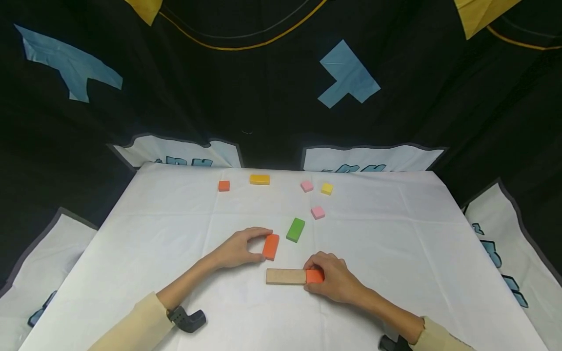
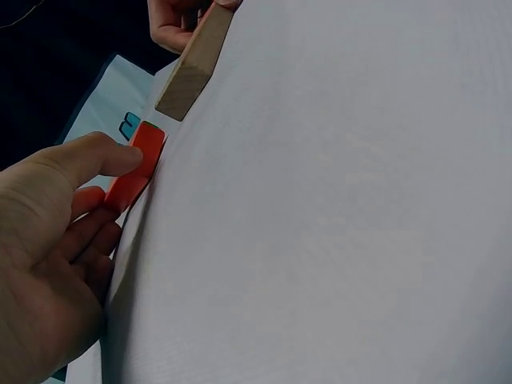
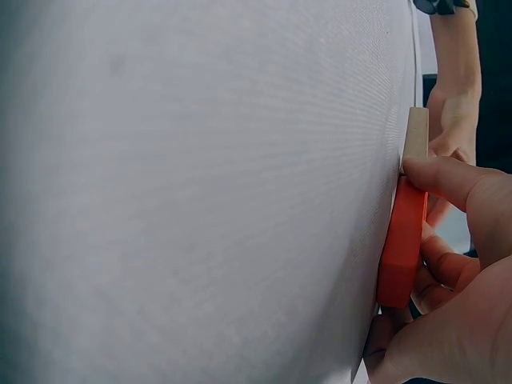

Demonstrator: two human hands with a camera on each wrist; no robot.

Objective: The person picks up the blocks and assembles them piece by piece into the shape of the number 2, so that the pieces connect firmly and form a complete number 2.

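Note:
My left hand (image 1: pixel 239 248) pinches a flat orange block (image 1: pixel 270 247) by its two short ends, thumb at the near end and a fingertip at the far one. The left wrist view shows this orange block (image 2: pixel 146 156) low over the cloth. To its right, my right hand (image 1: pixel 337 280) holds a second orange block (image 1: pixel 313 276), partly hidden by the hand. That block sits end to end with a plain wooden block (image 1: pixel 285 276). In the right wrist view, the thumb lies where the orange block (image 3: pixel 402 240) meets the wooden block (image 3: pixel 417 132).
A green block (image 1: pixel 295 230) lies just beyond the hands. Further back are two pink blocks (image 1: pixel 318 212), a small yellow block (image 1: pixel 327 188), a longer yellow block (image 1: pixel 260 180) and a small orange block (image 1: pixel 224 185). White cloth (image 1: pixel 373 234) covers the table; a dark curtain (image 1: pixel 263 107) hangs behind.

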